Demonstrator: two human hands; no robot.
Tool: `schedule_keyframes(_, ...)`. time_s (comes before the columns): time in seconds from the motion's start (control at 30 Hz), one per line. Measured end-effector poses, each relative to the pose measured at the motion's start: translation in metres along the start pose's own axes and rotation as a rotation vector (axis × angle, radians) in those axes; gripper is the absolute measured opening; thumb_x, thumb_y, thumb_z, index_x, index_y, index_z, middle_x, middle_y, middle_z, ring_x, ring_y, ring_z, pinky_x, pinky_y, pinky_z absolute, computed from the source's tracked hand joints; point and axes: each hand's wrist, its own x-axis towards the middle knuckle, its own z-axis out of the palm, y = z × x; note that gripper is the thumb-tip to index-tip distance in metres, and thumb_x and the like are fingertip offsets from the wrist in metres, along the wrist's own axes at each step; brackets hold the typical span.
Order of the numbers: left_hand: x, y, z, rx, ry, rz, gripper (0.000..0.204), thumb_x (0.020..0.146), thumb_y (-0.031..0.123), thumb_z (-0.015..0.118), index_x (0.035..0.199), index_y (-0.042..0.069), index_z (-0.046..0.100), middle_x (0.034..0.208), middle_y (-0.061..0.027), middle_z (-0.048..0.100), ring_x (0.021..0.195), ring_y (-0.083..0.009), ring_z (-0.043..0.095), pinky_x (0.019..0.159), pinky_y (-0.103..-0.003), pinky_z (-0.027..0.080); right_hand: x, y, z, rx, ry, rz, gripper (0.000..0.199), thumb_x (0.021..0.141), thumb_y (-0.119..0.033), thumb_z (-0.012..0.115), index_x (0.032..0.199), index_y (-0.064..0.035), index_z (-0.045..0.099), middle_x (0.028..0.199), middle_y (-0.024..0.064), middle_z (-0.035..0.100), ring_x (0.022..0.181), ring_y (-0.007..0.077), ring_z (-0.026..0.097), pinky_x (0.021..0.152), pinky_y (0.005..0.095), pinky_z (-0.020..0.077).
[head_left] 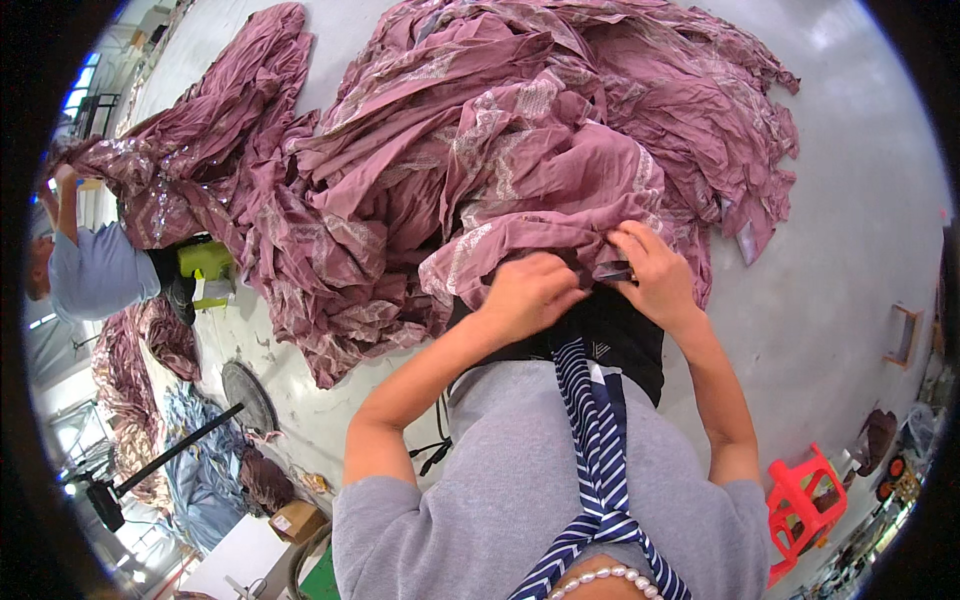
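A large heap of mauve fabric [400, 180] with pale patterned bands spreads before me and comes down onto my lap. My right hand [655, 275] pinches the near edge of this cloth between thumb and fingers, where a small dark opening or fold shows. Close to its left, my left hand [530, 295] is closed, its fingers curled and thumb pressed in, right against the same edge. Whatever lies between the left fingertips is hidden. Behind both hands is black clothing [625, 325] on my lap.
At far left another person [100, 270] holds up part of the mauve cloth, near a green stool [208, 268]. A red plastic stool [805, 495] stands at right. Lower left are a black pole [180, 450], blue cloth [205, 460] and a cardboard box [297, 521]. A striped tie [590, 430] hangs on my chest.
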Motion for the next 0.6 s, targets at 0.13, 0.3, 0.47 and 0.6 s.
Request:
schedule_keyframes(0.13,-0.017,-0.027,-0.025,0.331,-0.032,-0.134,0.037,0.072,0.028,0.074,0.105,0.012,0.064,0.096,-0.0098,0.062,0.087,-0.0306,0.060,0.074,-0.039,0.049,0.014,0.010,-0.004,0.244,-0.044,0.312,0.019,0.076,-0.011,0.068,0.089,0.0002,0.060,0.073,0.0104,0.061,0.064,0.0191,0.058,0.060,0.0315,0.0450)
schedule_keyframes(0.3,-0.006,-0.025,-0.038,0.240,-0.157,-0.317,0.041,0.071,0.028,0.075,0.107,0.012,0.064,0.103,-0.0114,0.062,0.091,-0.0318,0.061,0.076,-0.037,0.049,0.061,0.021,-0.030,0.528,-0.080,0.329,0.025,0.086,-0.019,0.062,0.089,0.0058,0.061,0.074,0.0014,0.059,0.070,0.0047,0.047,0.064,0.0247,0.0428)
schedule_keyframes(0.47,-0.003,-0.028,-0.031,0.224,0.048,-0.217,0.040,0.070,0.026,0.074,0.106,0.012,0.063,0.101,-0.0116,0.061,0.093,-0.0321,0.059,0.075,-0.040,0.048,0.085,0.025,-0.024,0.828,-0.095,0.385,0.024,0.088,-0.020,0.060,0.093,0.0036,0.064,0.082,-0.0032,0.060,0.074,0.0043,0.049,0.066,0.0233,0.0442)
schedule_keyframes(0.6,0.015,-0.016,-0.019,0.262,0.140,-0.291,0.040,0.070,0.026,0.074,0.106,0.012,0.062,0.101,-0.0114,0.060,0.093,-0.0323,0.058,0.076,-0.041,0.048,0.094,0.032,-0.018,0.830,-0.128,0.365,0.023,0.088,-0.020,0.061,0.093,0.0016,0.065,0.082,-0.0043,0.060,0.073,0.0032,0.050,0.066,0.0216,0.0436)
